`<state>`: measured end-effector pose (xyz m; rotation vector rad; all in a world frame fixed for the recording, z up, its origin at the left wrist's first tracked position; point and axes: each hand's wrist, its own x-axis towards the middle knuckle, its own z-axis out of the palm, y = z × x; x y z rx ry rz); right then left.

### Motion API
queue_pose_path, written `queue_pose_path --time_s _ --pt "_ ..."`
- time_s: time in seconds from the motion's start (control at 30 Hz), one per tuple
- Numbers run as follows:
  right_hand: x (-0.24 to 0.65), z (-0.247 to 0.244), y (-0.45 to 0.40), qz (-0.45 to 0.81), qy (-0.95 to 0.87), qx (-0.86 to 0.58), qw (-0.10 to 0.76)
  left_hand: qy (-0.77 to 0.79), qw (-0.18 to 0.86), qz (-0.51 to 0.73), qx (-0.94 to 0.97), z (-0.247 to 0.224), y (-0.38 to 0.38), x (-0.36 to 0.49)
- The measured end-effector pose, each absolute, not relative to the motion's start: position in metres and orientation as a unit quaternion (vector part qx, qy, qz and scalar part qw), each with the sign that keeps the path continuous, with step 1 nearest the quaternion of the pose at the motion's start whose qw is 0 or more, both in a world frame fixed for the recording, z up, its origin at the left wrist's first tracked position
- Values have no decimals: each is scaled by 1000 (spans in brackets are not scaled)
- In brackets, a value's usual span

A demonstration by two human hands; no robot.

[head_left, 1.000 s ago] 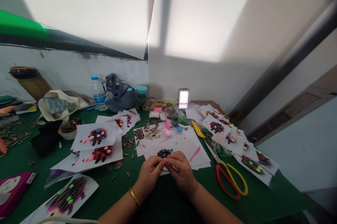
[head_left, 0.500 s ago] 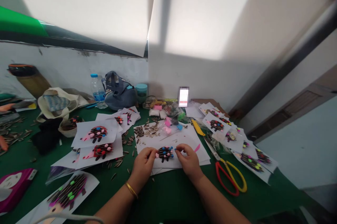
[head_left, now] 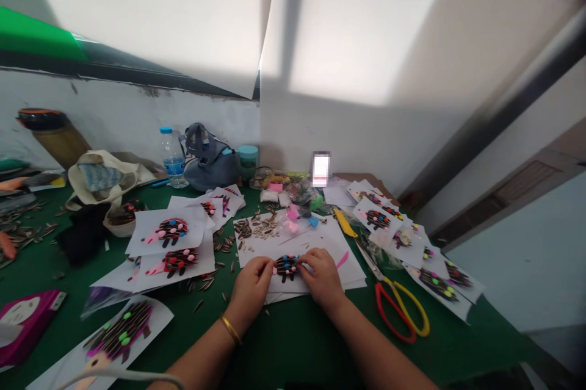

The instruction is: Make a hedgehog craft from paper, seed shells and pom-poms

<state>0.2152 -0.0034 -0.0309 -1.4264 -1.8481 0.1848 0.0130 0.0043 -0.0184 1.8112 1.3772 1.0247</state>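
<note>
A small hedgehog figure (head_left: pixel 287 267) lies on white paper (head_left: pixel 270 248), with dark seeds for spines, blue and pink clay dots, a pink face and black feet. At its face end, my left hand (head_left: pixel 251 285) is closed in a pinch; whatever is between those fingertips is hidden. My right hand (head_left: pixel 321 278) touches the hedgehog's rear edge with thumb and fingertips together on a small blue clay ball, which is mostly covered by the fingers. Loose sunflower seeds (head_left: pixel 247 228) and pink clay lumps (head_left: pixel 292 213) lie farther up the paper.
Large scissors (head_left: pixel 396 304) with red and yellow handles lie to the right, near a yellow cutter (head_left: pixel 345 223). Finished hedgehog cards lie left (head_left: pixel 167 231) and right (head_left: pixel 376 214). Behind stand a water bottle (head_left: pixel 173 161), a blue bag (head_left: pixel 204 164) and a phone (head_left: pixel 321 169).
My right hand has moved left, bringing the small blue clay ball from beside the hedgehog to its rear edge. My left hand stays near the face.
</note>
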Motion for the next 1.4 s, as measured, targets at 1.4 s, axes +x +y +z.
queue_pose_path --time_s 1.4 --pt "218 -33 -15 106 -739 -550 373 541 321 347 695 -19 3 12"
